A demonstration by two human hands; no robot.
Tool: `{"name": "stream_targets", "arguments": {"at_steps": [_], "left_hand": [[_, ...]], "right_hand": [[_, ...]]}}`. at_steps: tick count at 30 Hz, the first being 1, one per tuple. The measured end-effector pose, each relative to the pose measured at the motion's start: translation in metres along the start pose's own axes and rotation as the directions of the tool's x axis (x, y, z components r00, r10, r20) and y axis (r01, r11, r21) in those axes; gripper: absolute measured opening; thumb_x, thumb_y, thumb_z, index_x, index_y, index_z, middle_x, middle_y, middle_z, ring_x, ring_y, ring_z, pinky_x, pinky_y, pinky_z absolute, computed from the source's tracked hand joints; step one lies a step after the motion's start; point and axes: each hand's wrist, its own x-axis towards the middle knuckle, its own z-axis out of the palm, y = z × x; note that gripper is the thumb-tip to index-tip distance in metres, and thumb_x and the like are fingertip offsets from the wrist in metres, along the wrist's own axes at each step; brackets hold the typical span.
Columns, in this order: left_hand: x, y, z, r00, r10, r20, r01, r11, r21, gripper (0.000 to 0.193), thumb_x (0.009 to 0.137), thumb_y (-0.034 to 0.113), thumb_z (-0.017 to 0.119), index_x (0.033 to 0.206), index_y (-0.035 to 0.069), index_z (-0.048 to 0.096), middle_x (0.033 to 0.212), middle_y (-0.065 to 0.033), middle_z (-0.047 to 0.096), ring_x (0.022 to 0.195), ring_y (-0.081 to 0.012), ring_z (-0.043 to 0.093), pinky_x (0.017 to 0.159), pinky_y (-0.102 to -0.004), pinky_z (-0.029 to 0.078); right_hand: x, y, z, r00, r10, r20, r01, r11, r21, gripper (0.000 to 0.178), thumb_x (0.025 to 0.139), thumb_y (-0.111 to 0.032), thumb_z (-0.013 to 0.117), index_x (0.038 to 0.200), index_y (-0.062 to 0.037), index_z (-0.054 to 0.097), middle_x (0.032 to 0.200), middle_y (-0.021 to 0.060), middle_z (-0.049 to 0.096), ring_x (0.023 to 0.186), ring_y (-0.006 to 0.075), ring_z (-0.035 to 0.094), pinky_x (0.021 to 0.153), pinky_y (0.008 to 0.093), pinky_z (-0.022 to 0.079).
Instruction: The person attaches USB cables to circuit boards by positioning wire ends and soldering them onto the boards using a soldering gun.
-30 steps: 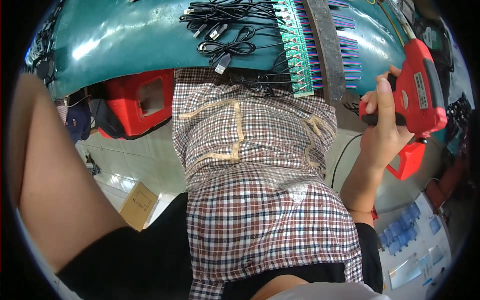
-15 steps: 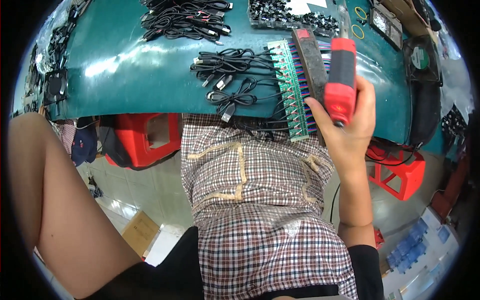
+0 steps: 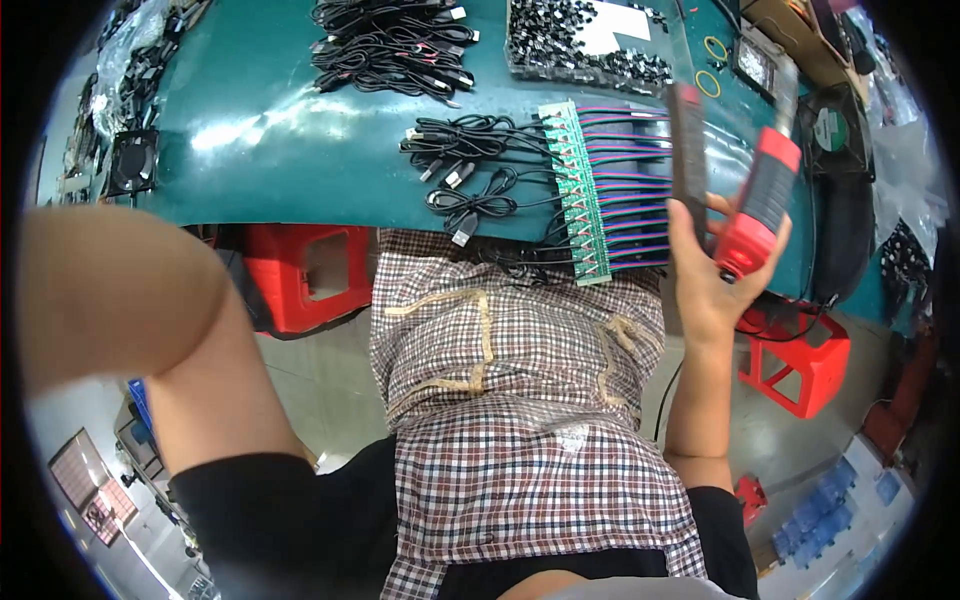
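My right hand point(image 3: 715, 300) is closed around a soldering iron point(image 3: 758, 205) with a red-and-black handle, its metal shaft pointing away from me. The same hand also grips a long dark bar point(image 3: 688, 150) between thumb and fingers. To its left lies a strip of green circuit boards point(image 3: 578, 195), crossing the table's near edge. Multicoloured wires point(image 3: 630, 185) run from the strip's right side toward the bar. Black cable bundles point(image 3: 465, 140) join its left side. My left arm point(image 3: 220, 370) is bent and blurred at the left; its hand is out of view.
On the green table point(image 3: 270, 180) lie more black cables point(image 3: 395, 50) and a clear tray point(image 3: 590, 70) of small black parts. Fans point(image 3: 132, 162) stand at the left, with another fan point(image 3: 838, 130) at the right. Red stools point(image 3: 305, 275) sit below the table.
The dark bar has come off the wires and moved right in my right hand. The soldering iron has swung right and tilts outward. My left arm has moved inward and upward.
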Motion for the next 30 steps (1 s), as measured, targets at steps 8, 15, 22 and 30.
{"name": "stream_targets", "arguments": {"at_steps": [8, 15, 22, 30], "left_hand": [[-0.010, -0.021, 0.067, 0.998, -0.058, 0.026, 0.045, 0.932, 0.359, 0.052, 0.084, 0.043, 0.073, 0.114, 0.001, 0.066, 0.105, -0.0156, 0.066, 0.094, -0.0272, 0.066, 0.083, -0.0382, 0.052], [-0.018, -0.026, 0.084, 0.981, 0.086, -0.173, 0.000, 0.895, 0.446, 0.057, 0.061, 0.033, 0.089, 0.100, 0.004, 0.059, 0.100, -0.0124, 0.055, 0.096, -0.0318, 0.054, 0.091, -0.0425, 0.042], [-0.061, -0.009, 0.043, 0.981, -0.166, 0.096, 0.191, 0.895, -0.403, 0.047, 0.076, 0.009, 0.083, 0.107, 0.005, 0.048, 0.084, -0.0075, 0.067, 0.081, -0.0124, 0.066, 0.072, -0.0295, 0.052], [-0.133, -0.059, -0.108, 0.776, -0.364, -0.515, 0.022, 0.832, -0.554, 0.059, 0.080, 0.012, 0.077, 0.132, 0.000, 0.052, 0.091, -0.0063, 0.067, 0.079, -0.0121, 0.064, 0.070, -0.0249, 0.053]], "right_hand": [[0.017, 0.049, -0.035, 0.990, -0.118, -0.081, 0.079, 0.922, -0.378, 0.061, 0.069, -0.008, 0.085, 0.118, 0.0012, 0.050, 0.105, 0.0161, 0.056, 0.095, 0.0349, 0.058, 0.086, 0.0407, 0.047], [0.017, 0.046, -0.033, 0.995, -0.075, -0.063, 0.045, 0.922, -0.385, 0.056, 0.072, -0.009, 0.083, 0.118, 0.0008, 0.052, 0.106, 0.0165, 0.057, 0.098, 0.0342, 0.059, 0.087, 0.0403, 0.047], [0.011, 0.053, -0.043, 0.997, -0.039, -0.070, 0.006, 0.909, -0.417, 0.055, 0.076, -0.010, 0.081, 0.122, 0.0016, 0.052, 0.112, 0.0175, 0.057, 0.104, 0.0344, 0.058, 0.093, 0.0402, 0.045], [0.014, 0.053, -0.045, 0.998, -0.004, -0.055, -0.021, 0.901, -0.432, 0.054, 0.076, -0.008, 0.078, 0.122, 0.0009, 0.050, 0.111, 0.0156, 0.057, 0.103, 0.0332, 0.058, 0.090, 0.0400, 0.045]]}}
